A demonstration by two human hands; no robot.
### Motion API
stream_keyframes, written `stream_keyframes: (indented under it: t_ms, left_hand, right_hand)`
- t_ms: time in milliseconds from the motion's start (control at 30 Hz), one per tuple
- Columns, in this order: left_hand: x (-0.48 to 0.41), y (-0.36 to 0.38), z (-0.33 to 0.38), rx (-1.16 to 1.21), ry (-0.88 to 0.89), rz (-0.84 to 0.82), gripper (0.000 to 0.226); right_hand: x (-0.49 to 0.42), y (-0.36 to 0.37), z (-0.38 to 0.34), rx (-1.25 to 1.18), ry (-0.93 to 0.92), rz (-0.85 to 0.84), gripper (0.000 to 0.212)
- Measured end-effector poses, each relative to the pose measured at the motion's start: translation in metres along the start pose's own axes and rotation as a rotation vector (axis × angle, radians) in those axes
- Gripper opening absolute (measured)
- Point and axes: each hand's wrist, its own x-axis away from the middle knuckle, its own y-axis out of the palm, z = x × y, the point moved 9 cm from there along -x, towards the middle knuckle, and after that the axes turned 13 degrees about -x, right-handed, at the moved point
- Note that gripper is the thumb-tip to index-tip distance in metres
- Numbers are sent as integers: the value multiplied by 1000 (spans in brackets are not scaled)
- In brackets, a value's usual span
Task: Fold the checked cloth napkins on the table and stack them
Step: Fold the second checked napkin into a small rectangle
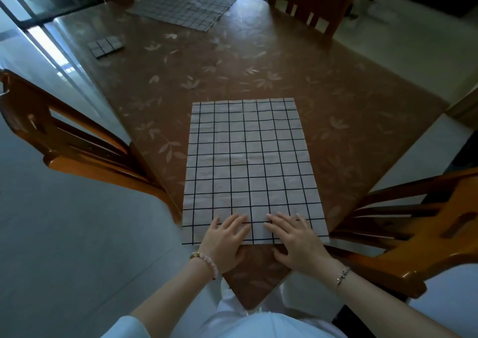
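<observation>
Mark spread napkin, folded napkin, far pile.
spread napkin (248,161): head view, cloth centre.
folded napkin (105,46): head view, top face.
far pile (185,8): head view, top cloth's middle.

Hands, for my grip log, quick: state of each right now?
Left hand: open, fingers flat on the spread napkin.
Right hand: open, flat on it too.

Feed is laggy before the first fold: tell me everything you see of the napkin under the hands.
The napkin is pale cloth with a thin black grid, faintly creased, spread flat and unfolded at the near corner of the brown table. The left hand and right hand rest side by side on its near edge, fingers straight on top.
</observation>
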Motion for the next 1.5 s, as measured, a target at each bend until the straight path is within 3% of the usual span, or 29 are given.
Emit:
stream_keyframes:
  t_ms: [433, 633, 867, 933, 1033, 1133, 1267, 1500]
  left_hand:
    - [2, -15, -18, -5, -85, 141, 50]
    - [19, -12, -31, 9, -145, 202, 37]
    - [31, -13, -17, 27, -78, 269, 16]
    - [31, -11, -18, 43, -38, 222, 16]
    - [26, -5, -32, 194, -37, -21, 25]
    - [17, -13, -53, 291, -63, -147, 17]
    - [-5, -54, -88, 335, -119, -54, 11]
    - [-79, -123, -152, 292, -230, 195, 12]
  right_hand:
    - [-7, -14, -6, 18, -104, 114, 46]
    - [4, -17, -1, 24, -122, 150, 37]
    - [14, -19, 0, -26, -124, 105, 32]
    - [11, -21, -3, -62, -91, -2, 36]
    - [2, -37, 3, -137, 46, -146, 37]
    - [-12, -62, 11, -144, 80, -141, 28]
    - [-38, -103, 22, -126, 92, -51, 16]
    - [-106, -171, 48, -160, 107, 171, 18]
